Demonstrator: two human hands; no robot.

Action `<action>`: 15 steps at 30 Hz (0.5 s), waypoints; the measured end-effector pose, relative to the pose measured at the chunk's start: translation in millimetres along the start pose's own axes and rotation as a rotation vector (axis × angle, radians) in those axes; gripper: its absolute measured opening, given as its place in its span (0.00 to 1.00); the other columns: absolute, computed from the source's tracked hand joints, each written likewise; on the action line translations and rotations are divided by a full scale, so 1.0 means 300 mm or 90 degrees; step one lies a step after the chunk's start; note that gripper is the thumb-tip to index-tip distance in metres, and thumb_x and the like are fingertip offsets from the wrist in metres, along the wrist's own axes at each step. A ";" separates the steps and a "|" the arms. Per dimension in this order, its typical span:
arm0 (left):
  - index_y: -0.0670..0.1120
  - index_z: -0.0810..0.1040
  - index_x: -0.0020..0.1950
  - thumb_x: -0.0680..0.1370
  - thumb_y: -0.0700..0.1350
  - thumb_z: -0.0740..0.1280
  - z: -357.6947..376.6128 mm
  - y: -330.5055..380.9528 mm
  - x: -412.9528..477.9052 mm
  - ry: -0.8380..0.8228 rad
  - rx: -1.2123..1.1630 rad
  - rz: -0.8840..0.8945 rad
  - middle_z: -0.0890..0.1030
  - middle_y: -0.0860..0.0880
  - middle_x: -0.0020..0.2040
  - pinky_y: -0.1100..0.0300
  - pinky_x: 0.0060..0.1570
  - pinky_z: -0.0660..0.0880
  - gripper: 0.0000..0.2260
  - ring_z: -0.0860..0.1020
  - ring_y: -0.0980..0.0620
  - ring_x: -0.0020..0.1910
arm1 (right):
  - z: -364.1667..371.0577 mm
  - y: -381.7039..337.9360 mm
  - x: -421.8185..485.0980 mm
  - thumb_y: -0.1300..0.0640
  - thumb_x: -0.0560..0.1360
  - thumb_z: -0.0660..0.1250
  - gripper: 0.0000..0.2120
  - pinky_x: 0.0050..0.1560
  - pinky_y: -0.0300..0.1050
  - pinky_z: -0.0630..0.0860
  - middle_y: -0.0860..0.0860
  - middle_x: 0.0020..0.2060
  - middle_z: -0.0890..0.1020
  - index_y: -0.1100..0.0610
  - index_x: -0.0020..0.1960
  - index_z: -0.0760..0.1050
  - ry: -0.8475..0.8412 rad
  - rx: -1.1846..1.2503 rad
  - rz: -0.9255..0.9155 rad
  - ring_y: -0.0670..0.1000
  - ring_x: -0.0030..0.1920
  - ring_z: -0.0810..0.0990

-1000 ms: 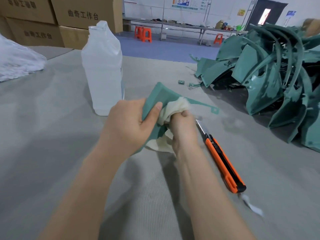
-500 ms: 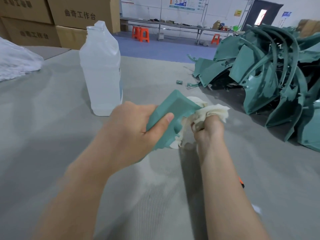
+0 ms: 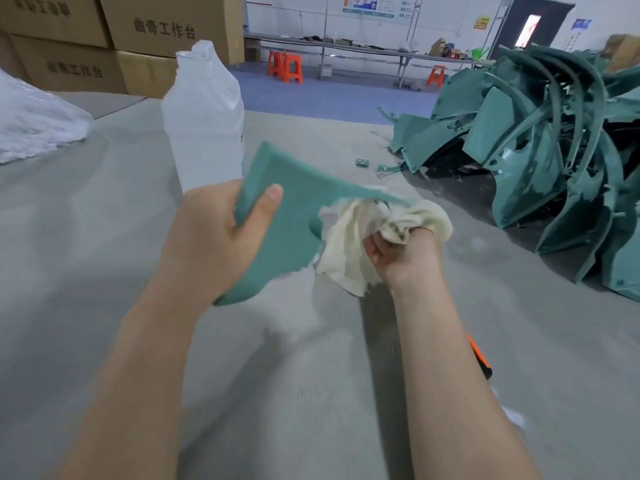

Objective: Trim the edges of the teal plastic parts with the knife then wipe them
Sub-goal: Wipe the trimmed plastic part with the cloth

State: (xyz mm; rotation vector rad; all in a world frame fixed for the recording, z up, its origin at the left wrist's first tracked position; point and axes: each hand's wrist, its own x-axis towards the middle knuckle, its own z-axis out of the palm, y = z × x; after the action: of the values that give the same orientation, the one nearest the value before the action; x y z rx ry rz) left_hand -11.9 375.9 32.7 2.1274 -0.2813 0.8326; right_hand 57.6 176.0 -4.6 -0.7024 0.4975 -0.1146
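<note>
Left hand (image 3: pixel 221 237) grips teal part (image 3: pixel 294 216) above the table; right hand (image 3: pixel 401 251) bunches cream cloth (image 3: pixel 349 251) against it. Wiping step (knife (image 3: pixel 481 362) lies idle). Next: probably rub remaining faces.

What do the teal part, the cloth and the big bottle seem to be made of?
The teal part looks like rigid moulded plastic, matte, with a thin edge. The cloth is soft cream fabric, probably cotton, crumpled with frayed edges. The bottle is translucent whitish plastic, crumpled near the neck.
</note>
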 end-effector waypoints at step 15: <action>0.41 0.74 0.64 0.81 0.39 0.60 0.210 -0.095 -0.008 -0.033 -0.810 -0.483 0.82 0.43 0.57 0.56 0.49 0.80 0.13 0.82 0.48 0.53 | 0.055 0.166 -0.071 0.62 0.77 0.66 0.06 0.49 0.39 0.77 0.52 0.47 0.81 0.58 0.54 0.75 -0.167 -0.559 -0.345 0.48 0.46 0.80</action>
State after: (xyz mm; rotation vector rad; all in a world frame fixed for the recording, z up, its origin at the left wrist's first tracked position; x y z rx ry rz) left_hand 28.6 346.0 -14.7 0.8944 0.0167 0.0374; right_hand 43.6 229.3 -17.3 -1.6829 0.0675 -0.3142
